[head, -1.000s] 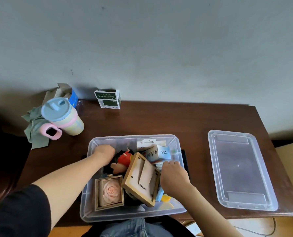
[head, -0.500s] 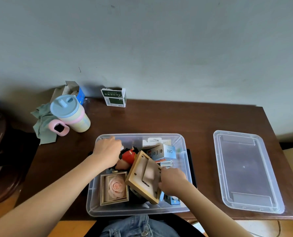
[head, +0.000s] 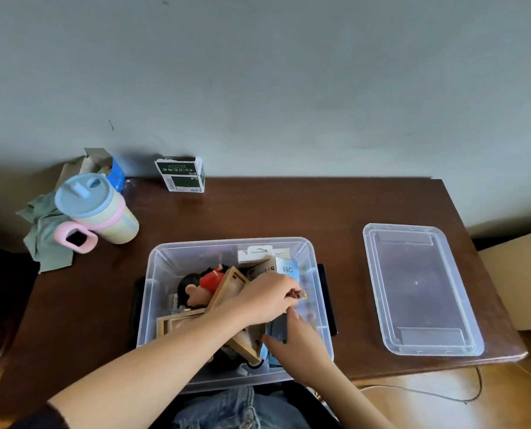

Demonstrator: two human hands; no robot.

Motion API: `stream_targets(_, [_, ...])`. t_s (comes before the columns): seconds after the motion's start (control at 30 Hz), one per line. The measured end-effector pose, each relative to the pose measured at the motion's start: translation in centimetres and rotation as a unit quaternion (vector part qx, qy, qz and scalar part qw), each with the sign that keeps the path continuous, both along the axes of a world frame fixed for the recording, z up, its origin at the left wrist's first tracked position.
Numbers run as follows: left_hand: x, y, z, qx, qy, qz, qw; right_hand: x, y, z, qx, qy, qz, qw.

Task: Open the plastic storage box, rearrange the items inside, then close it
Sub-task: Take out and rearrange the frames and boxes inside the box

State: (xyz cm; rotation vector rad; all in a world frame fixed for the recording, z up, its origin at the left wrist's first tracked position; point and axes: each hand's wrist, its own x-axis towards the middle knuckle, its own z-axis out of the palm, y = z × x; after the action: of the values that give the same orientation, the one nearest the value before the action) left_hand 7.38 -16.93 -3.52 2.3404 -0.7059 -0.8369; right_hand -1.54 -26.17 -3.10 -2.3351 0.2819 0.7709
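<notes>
Standing open at the table's (head: pixel 258 212) near edge: clear box (head: pixel 159 274), long axis running left to right, lid (head: pixel 419 289) off and lying flat well apart to the right, long axis running away from the viewer. Holding, inside: doll (head: pixel 196 289) with red top at centre left; wooden frame (head: pixel 227 289) tilted on edge at centre; second frame (head: pixel 177 322) flat at near left; white carton (head: pixel 287 269) marked "088" and card packs at the far right; dark blue box (head: pixel 278 331) at near right. Reaching across from the left: left hand (head: pixel 267 301), fingers curled, pinching a small item (head: pixel 301 295) too small to identify, above the tilted frame. Resting inside at near right: right hand (head: pixel 298 342), fingers loosely extended beside the blue box; grip cannot be told. Standing on the table's far left: cup (head: pixel 97 209), cloth (head: pixel 44 243), green carton (head: pixel 182 174).
</notes>
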Motion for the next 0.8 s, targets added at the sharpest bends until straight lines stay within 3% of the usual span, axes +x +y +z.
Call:
stream_targets(0.17, [0.4, -1.6, -2.0, 0.06, 0.008, -0.031, 0.998, -0.5, -0.6, 0.4, 0.061, 0.011, -0.028, 0.998])
stream_targets(0.47, [0.1, -3.1, -3.4, 0.167, -0.018, -0.063, 0.984, -1.7, -1.0, 0.3, 0.047, 0.038, 0.0, 0.998])
stream_targets(0.6, [0.0, -2.1, -3.6, 0.164, 0.044, -0.079, 0.982, -1.9, -1.1, 0.2, 0.042, 0.039, 0.014, 0.998])
stream_targets(0.8, [-2.0, 0.7, -1.9, 0.094, 0.044, -0.042, 0.994, -1.5, -1.0, 0.2, 0.014, 0.056, 0.055, 0.997])
